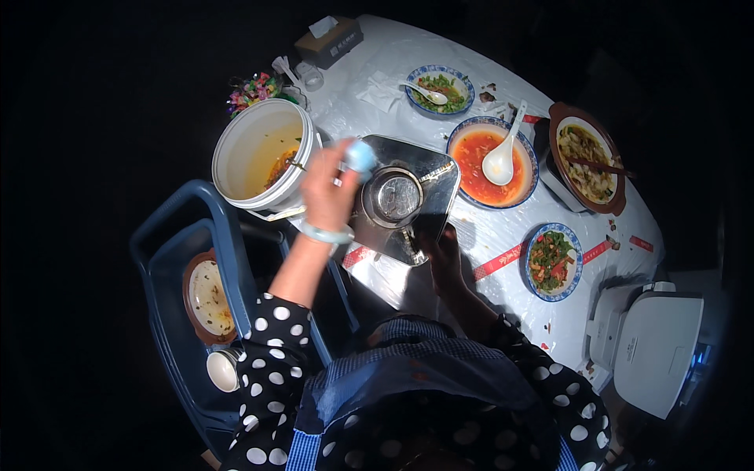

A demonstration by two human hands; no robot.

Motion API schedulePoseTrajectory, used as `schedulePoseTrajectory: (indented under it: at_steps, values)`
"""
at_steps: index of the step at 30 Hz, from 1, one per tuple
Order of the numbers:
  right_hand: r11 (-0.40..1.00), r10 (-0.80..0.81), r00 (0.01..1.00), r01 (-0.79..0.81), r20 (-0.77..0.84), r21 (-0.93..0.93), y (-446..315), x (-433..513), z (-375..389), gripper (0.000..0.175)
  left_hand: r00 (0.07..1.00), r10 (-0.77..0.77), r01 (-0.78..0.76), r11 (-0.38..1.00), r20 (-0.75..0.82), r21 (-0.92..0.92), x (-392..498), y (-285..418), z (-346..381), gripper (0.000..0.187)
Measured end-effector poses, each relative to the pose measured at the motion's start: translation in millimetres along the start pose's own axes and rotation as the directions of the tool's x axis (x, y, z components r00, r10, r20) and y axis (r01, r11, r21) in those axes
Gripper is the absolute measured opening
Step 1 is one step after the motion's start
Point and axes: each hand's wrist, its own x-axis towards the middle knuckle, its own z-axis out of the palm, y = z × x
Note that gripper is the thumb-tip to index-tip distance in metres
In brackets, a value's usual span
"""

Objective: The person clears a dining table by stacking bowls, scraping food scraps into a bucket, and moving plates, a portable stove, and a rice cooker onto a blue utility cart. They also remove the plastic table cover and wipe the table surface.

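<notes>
My left hand, with a pale bangle at the wrist, holds a small light-blue object that is too blurred to identify. It is raised over the left side of a square tabletop stove with a glossy dark top and a round metal burner ring in its middle. At the stove's near right edge, my right hand grips the rim, its fingers partly in shadow. Just left of my left hand stands a white plastic bucket with yellowish liquid and food scraps inside.
Right of the stove are a bowl of red soup, a brown casserole dish and a bowl of greens. Another bowl and a tissue box lie farther back. A blue chair holds a dirty dish and cups.
</notes>
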Motion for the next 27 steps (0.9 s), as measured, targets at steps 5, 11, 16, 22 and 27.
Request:
schedulePoseTrajectory:
  at_steps: [5,11,16,22,27]
  values:
    - [0.989,0.113,0.994,-0.112,-0.006,0.092,-14.9,-2.9,-2.8,0.019,0.964,-0.060,0.114,0.973,-0.258,0.200,43.8,-68.9,-71.3,0.034]
    - [0.945,0.204,0.979,-0.203,0.025,0.258,-22.5,-7.3,-6.9,0.022,0.819,-0.574,0.418,0.570,-0.021,0.707,28.7,-116.2,-112.6,0.054]
    - [0.940,0.316,0.948,-0.318,0.036,0.122,-19.1,-15.3,-20.8,0.031,0.928,-0.343,0.142,0.687,0.146,0.713,-57.5,-63.5,-151.9,0.066]
    - [0.969,0.246,0.937,-0.228,0.247,-0.100,-10.7,-36.5,-33.4,0.029,0.636,-0.772,0.300,0.243,-0.004,0.922,-205.9,31.6,-199.6,0.088]
    - [0.921,0.243,0.900,-0.097,0.361,-0.377,13.8,-60.2,-11.8,0.036,0.681,-0.731,0.406,0.339,-0.034,0.849,-243.3,43.8,-206.4,0.087]
